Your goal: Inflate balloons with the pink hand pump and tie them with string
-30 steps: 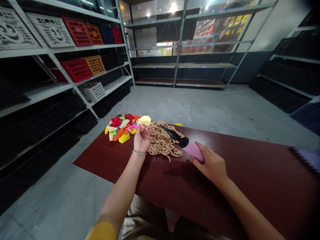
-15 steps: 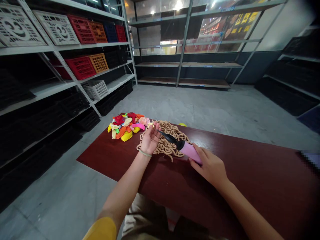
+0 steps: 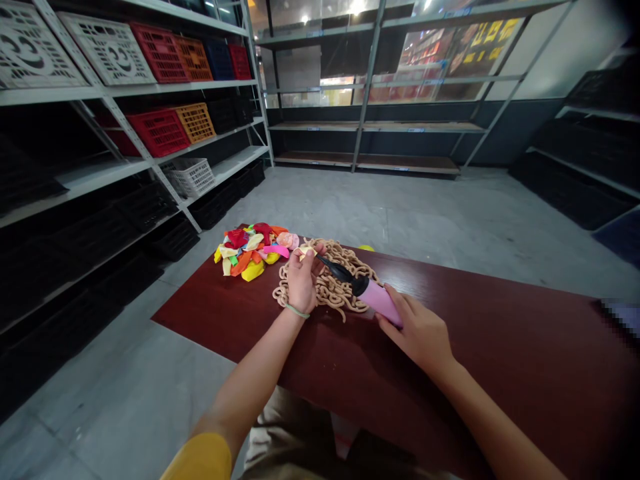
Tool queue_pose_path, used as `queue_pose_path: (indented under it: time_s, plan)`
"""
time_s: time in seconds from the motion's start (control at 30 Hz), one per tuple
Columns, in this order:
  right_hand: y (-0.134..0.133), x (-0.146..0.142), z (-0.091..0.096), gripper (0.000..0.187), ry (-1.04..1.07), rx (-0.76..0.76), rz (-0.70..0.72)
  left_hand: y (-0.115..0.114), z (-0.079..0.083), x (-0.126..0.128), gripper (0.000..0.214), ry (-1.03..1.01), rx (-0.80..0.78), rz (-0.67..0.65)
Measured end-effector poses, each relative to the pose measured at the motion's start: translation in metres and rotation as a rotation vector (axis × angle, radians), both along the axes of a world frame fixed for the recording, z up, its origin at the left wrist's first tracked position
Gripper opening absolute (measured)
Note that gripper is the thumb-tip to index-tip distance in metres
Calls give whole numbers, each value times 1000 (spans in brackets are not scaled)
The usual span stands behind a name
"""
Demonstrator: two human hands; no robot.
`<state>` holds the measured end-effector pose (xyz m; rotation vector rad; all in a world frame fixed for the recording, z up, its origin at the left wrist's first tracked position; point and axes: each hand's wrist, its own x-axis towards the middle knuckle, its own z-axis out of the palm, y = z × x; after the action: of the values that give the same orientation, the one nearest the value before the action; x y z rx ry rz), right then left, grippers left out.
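My left hand [image 3: 301,283] is closed over the tip of a black nozzle, pinching a small pale yellow balloon [image 3: 303,251] there. That nozzle belongs to a pink hand pump [image 3: 381,301], which my right hand [image 3: 419,331] grips by its body. The pump lies tilted across a heap of tan rubber bands [image 3: 336,287] on the dark red table [image 3: 450,373]. To the left of my left hand sits a pile of limp balloons [image 3: 250,251] in several colours.
Metal shelving with red, orange and white plastic crates [image 3: 160,130] runs along the left. More bare racks [image 3: 370,127] stand at the back. Grey concrete floor surrounds the table. A small yellow thing [image 3: 367,248] peeks out behind the rubber bands.
My left hand has moved right from the balloon pile to the pump's nozzle and closed there with the pale balloon. The right hand has kept its grip on the pump.
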<state>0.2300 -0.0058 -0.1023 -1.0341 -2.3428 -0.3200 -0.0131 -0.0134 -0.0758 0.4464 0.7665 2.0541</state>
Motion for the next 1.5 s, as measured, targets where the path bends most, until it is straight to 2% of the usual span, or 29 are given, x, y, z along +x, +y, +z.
queue_pose_path:
  time_s: [0.43,0.63,0.8,1.1,1.17,1.3,1.43,1.5]
  plan:
    - [-1,-2,-2,53,-11,-8,-4,-1,-3,8,28,92,-52,-39]
    - [-1,-3,-4,55,-3,-44,-9,-1,-4,13,28,68,-49,-70]
    - [-1,-3,-6,54,17,-53,-16,-3,-3,18,28,13,-73,-142]
    - [-4,-8,-4,53,43,-124,2,-8,-4,19,28,20,30,-265]
    - [-4,-9,-4,55,54,-149,35,-7,-3,22,30,3,25,-248]
    - [-4,-12,-5,61,73,-222,122,-6,-2,29,25,-21,-31,-117]
    - [-6,-17,-3,59,39,-232,171,-8,-2,34,23,5,12,-29]
    - [-8,-18,-1,58,-1,-212,148,-9,-1,32,23,14,33,22]
